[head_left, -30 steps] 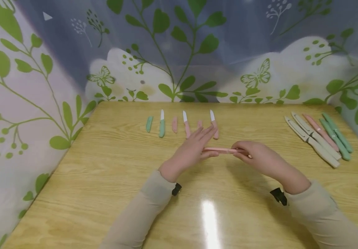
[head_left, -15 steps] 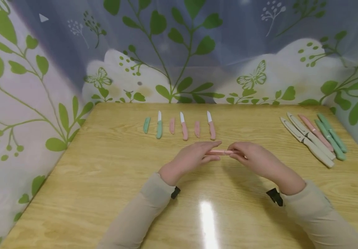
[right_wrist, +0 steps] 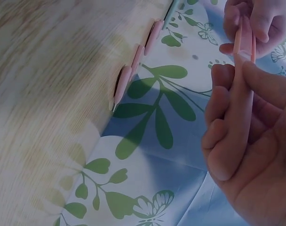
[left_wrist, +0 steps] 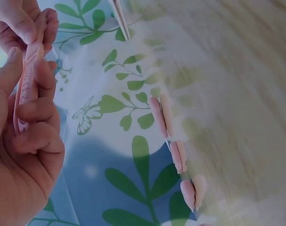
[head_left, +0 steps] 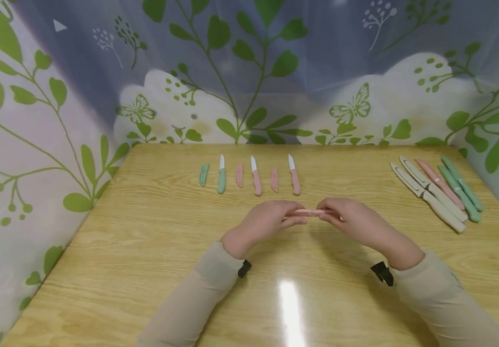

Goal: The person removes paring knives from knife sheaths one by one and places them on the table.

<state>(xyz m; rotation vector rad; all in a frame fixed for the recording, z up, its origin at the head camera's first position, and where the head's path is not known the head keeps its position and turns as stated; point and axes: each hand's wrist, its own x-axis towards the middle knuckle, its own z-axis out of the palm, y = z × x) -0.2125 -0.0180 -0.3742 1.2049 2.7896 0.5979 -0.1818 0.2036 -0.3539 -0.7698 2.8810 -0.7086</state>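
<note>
Above the table's middle, a pink knife and its pink sheath are held end to end, level, between both hands. My left hand [head_left: 264,222] grips the sheath [left_wrist: 26,92], fingers curled round it in the left wrist view. The right hand [head_left: 360,225] holds the knife's pink handle [right_wrist: 234,117], thumb along its upper end. The blade is hidden; the sheath meets the handle in the right wrist view. Behind the hands lie two pink-handled knives [head_left: 256,182] [head_left: 295,183], a green-handled knife [head_left: 221,180], two pink sheaths [head_left: 239,175] [head_left: 274,180] and a green sheath [head_left: 203,175].
Several sheathed knives lie side by side at the table's right: cream ones [head_left: 443,212], a pink one [head_left: 439,181] and green ones [head_left: 462,193]. A leaf-patterned cloth [head_left: 180,106] stands behind the wooden table [head_left: 145,250] and along its sides.
The left hand's fingers have drawn down from the knife row to round the sheath. The sheath and handle have come closer together, and the head view has shifted slightly.
</note>
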